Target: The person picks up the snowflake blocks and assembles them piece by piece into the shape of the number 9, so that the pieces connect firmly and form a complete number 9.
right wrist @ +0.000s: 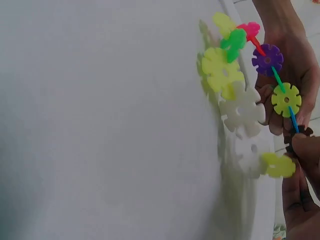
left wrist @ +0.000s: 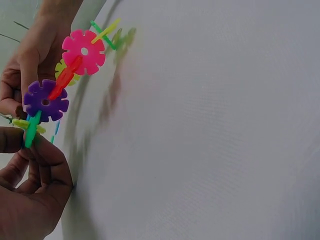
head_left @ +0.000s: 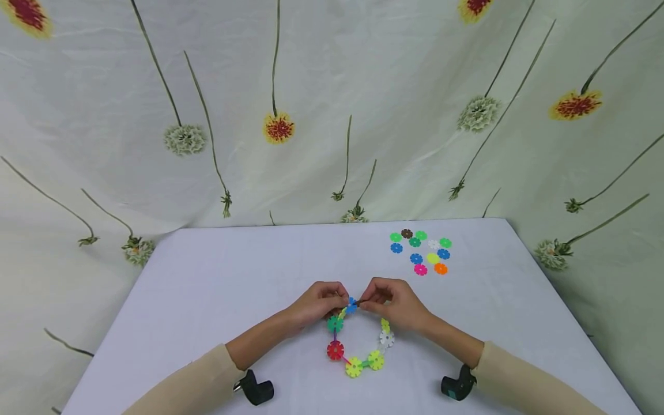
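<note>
A ring-like chain of slotted, flower-shaped plastic discs, among them a red disc [head_left: 335,350], hangs between the hands in the head view, with a gap at its upper right. My left hand [head_left: 321,301] pinches the chain just left of a blue disc [head_left: 351,305]. In the left wrist view its fingers hold it by a green disc [left wrist: 31,131] and a yellow one. Between thumb and fingers, my right hand [head_left: 395,302] pinches a dark brown disc [right wrist: 305,131] against the blue disc's edge. Fingertips partly cover this joint. The chain's other end is a yellow disc [right wrist: 279,165].
Loose discs in several colours lie flat at the back right of the white table [head_left: 233,271], including an orange disc [head_left: 440,268] and a pink disc [head_left: 421,270]. A flower-patterned cloth [head_left: 311,173] hangs behind the table.
</note>
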### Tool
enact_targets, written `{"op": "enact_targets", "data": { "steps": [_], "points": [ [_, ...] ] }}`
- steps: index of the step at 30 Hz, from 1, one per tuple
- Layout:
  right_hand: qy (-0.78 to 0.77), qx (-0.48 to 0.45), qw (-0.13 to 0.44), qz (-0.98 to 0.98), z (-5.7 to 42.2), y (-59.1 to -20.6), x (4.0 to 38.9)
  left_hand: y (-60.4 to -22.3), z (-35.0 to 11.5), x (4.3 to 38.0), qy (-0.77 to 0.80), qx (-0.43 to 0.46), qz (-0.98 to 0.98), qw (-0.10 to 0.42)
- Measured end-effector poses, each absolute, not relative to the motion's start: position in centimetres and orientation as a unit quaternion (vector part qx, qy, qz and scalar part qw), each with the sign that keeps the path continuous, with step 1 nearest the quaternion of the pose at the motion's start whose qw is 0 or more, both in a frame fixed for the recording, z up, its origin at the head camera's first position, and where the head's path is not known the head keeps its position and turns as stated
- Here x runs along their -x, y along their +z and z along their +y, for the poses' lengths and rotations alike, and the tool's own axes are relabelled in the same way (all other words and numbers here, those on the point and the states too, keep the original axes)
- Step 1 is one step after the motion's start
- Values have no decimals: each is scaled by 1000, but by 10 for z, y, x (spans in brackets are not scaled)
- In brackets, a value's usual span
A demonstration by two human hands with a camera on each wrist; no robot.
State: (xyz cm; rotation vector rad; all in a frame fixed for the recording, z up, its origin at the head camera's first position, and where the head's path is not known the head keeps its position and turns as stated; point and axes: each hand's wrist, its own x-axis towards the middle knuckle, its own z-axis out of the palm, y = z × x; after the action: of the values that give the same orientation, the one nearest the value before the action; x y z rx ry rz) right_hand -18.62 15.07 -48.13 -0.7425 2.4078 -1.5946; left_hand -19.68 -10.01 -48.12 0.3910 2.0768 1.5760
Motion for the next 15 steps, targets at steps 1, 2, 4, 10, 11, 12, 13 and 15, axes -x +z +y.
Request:
{"op": "enact_targets", "data": {
  "steps": [1, 2, 4, 10, 11, 12, 13, 15],
  "points": [
    [-525, 249, 72, 811, 149, -481, 185, -481, -100, 197, 578, -146, 763, 249],
    [-518, 250, 65, 816, 148, -481, 184, -481, -100, 196, 579, -148, 762, 249],
    [-509, 248, 54, 822, 147, -481, 183, -481, -99, 196, 582, -150, 759, 250],
    [-512, 257, 50, 818, 147, -481, 184, -479, -98, 195, 583, -156, 753, 261],
    [-512, 261, 52, 817, 147, -481, 184, -479, -98, 195, 580, -161, 753, 264],
    [-512, 266, 53, 815, 147, -482, 184, -479, -98, 195, 578, -167, 753, 267],
    [-512, 269, 55, 814, 147, -481, 184, -479, -98, 195, 575, -173, 753, 269],
    [-511, 274, 59, 812, 148, -481, 184, -479, -98, 195, 571, -180, 754, 271]
  ]
}}
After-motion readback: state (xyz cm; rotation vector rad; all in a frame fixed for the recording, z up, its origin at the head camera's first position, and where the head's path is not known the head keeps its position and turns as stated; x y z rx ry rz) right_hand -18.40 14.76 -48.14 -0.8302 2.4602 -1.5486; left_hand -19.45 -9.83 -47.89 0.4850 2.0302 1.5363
